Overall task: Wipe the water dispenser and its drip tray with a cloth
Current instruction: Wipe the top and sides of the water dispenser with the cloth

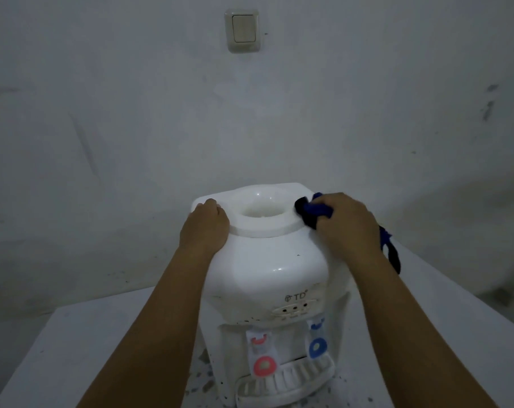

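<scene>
A white tabletop water dispenser (pixel 267 266) stands in front of me, its round bottle well open at the top. My left hand (pixel 205 228) rests curled on the dispenser's top left corner, holding nothing. My right hand (pixel 349 228) grips a dark blue cloth (pixel 311 213) and presses it onto the top right rim beside the well; a tail of the cloth hangs down behind my wrist. Low on the front are a red tap (pixel 263 354) and a blue tap (pixel 317 340), with the white slotted drip tray (pixel 285 381) under them.
The dispenser stands on a white, speckled table (pixel 96 343) set close to a grey-white wall (pixel 132 128). A light switch (pixel 243 30) is mounted high on the wall. The table's right edge runs diagonally at the right.
</scene>
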